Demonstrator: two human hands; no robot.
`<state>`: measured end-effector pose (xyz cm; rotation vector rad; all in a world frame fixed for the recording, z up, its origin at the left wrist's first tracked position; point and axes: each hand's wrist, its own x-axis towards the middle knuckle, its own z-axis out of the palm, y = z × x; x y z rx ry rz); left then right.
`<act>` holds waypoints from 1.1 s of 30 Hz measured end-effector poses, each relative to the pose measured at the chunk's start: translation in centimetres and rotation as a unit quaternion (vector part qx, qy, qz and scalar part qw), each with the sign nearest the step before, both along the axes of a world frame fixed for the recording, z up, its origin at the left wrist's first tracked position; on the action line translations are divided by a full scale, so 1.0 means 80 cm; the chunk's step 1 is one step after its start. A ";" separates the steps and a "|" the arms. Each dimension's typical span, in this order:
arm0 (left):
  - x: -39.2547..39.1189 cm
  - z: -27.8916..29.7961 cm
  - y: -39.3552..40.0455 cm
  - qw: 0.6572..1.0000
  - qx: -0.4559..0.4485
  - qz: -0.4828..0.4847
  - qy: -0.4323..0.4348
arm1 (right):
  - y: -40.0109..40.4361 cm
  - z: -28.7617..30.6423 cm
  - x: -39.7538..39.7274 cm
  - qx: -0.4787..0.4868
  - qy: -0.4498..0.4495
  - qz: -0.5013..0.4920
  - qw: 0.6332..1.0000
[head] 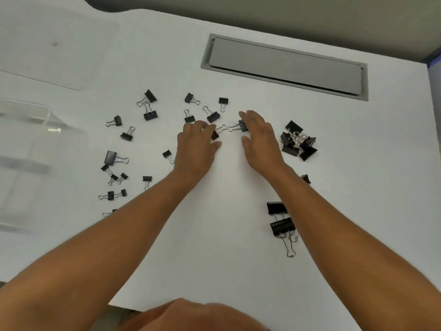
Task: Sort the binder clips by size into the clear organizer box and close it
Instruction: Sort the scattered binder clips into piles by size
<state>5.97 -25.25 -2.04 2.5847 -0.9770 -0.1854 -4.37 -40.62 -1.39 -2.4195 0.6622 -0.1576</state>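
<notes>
A: Two bare hands at frame centre, over the white surface (226,211). State of each?

B: Left hand (196,146): fingers curled down onto a small binder clip (216,133), thumb beside it; it pinches that clip. Right hand (259,137): fingers straight, palm down, resting against a medium clip (239,126) whose wire handles point left. Holds nothing.

A: Remaining clips?

B: Scattered black clips (150,113) across the centre-left of the frame, mixed sizes, lying loose and mostly apart. A tangled pile of larger clips (298,140) just right of the right hand. Two large clips (280,218), touching, at lower right beside the right forearm.

A: Organizer?

B: Clear organizer box (28,149) at the left edge of the frame, well apart from both hands. Its transparent walls are hard to read; cannot tell compartment contents or how the lid stands.

A: Other fixtures?

B: Grey cable hatch (284,65) set into the surface, upper right.
</notes>
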 end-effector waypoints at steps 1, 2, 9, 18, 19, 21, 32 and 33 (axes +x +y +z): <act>0.003 -0.001 0.001 1.000 -0.009 -0.009 0.003 | -0.002 -0.003 0.008 -0.008 0.015 0.000 1.000; 0.003 -0.002 0.004 1.000 -0.019 -0.014 0.005 | -0.002 -0.005 0.012 -0.014 0.015 0.002 1.000; -0.035 -0.025 0.060 0.994 -0.109 0.003 0.004 | 0.027 0.003 -0.025 0.076 -0.035 -0.103 0.991; -0.094 -0.011 0.073 0.968 -0.192 0.108 0.117 | 0.117 0.002 -0.040 0.119 -0.090 -0.121 0.981; -0.096 -0.009 0.075 0.964 -0.204 0.111 0.131 | 0.118 0.001 -0.040 0.112 -0.088 -0.120 0.982; -0.101 -0.003 0.078 0.958 -0.223 0.104 0.145 | 0.116 0.000 -0.044 0.103 -0.082 -0.114 0.985; -0.093 -0.002 0.096 0.965 -0.210 0.079 0.135 | 0.111 -0.006 -0.039 0.021 -0.044 -0.060 0.997; -0.090 -0.002 0.097 0.968 -0.206 0.062 0.127 | 0.110 -0.005 -0.041 0.026 -0.048 -0.048 0.997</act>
